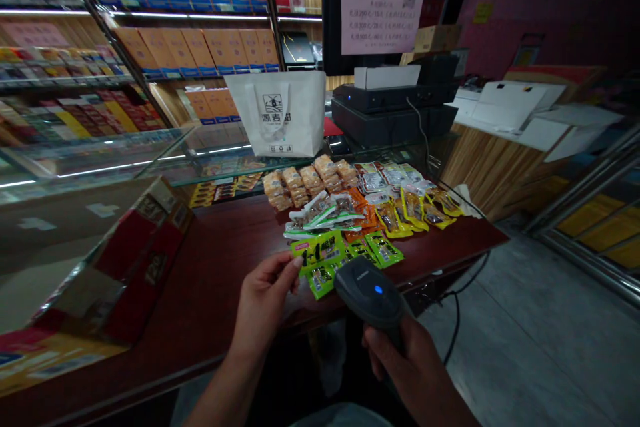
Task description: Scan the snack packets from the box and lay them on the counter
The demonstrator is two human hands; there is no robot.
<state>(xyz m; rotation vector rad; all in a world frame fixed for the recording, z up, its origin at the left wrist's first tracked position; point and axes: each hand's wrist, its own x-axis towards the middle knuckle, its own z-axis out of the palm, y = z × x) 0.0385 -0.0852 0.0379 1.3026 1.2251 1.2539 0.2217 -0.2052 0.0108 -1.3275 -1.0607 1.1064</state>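
My left hand pinches the left end of a green snack packet between thumb and fingers, just above the counter. Wrapped round the handle of a dark barcode scanner is my right hand; a blue light glows on the scanner's top, and its head points at the green packets. More green packets lie beneath and beside the held one. Behind them are white-and-green packets, orange packets, yellow packets, silvery packets and clear-wrapped tan snacks.
A white carrier bag stands upright on the glass display counter. A cardboard box sits at the left of the dark red counter. At the back right are a black cash drawer and a monitor bearing a pink notice.
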